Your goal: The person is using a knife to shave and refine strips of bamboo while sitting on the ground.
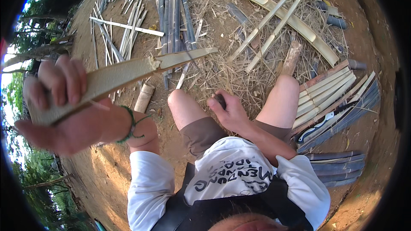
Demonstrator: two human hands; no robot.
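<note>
Raised at the left, my left hand (pixel 77 128) is closed around the wide end of a split bamboo strip (pixel 117 76). The strip slants up to the right, with a rough node partway along and a narrow tip over the ground between my knees. Lower, between my thighs, my right hand (pixel 231 112) is wrapped round a dark-handled tool (pixel 220 100). Its blade or working end cannot be made out clearly. The right hand is apart from the strip.
Dark bamboo lengths (pixel 173 17) and pale thin strips (pixel 132 30) lie ahead. Shavings (pixel 218 30) cover the ground under crossed bamboo pieces (pixel 282 10). To the right are split bamboo (pixel 327 90), a saw with a white-and-black handle (pixel 317 127) and more dark pieces (pixel 338 169).
</note>
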